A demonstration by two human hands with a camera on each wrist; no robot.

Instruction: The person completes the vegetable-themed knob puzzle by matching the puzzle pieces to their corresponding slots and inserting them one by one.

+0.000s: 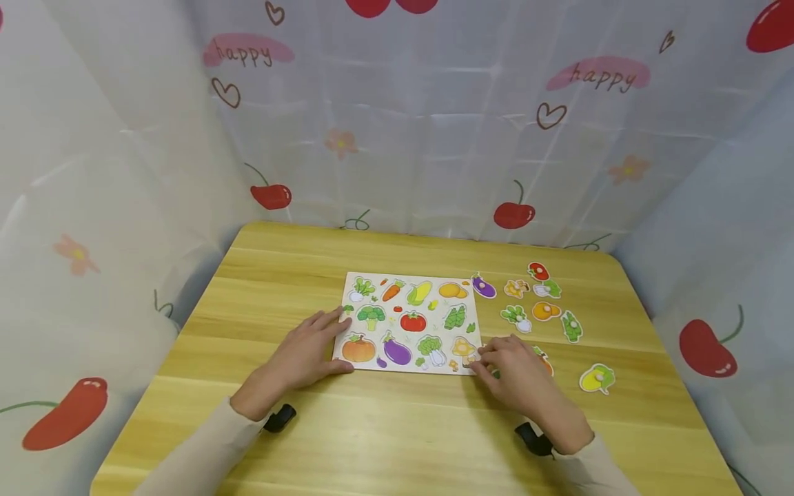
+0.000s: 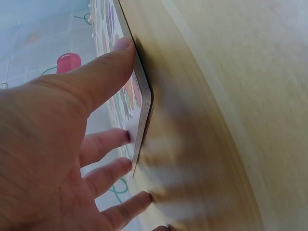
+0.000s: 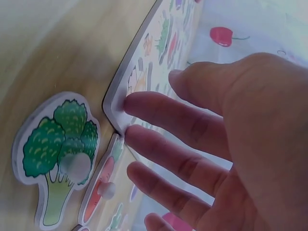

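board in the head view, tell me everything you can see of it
The board is a thin, pale rectangle with rounded corners and a layered, wood-like edge. Its face carries three rows of bright vegetable pictures in outlined shapes, with no knobbed pieces set in them. It lies flat, face up on the table. The left grip touches its left end, thumb on the face; the right grip is at its near right corner.

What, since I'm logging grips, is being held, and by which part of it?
Nothing appears gripped: the hands merely touch the puzzle board around its near corners.
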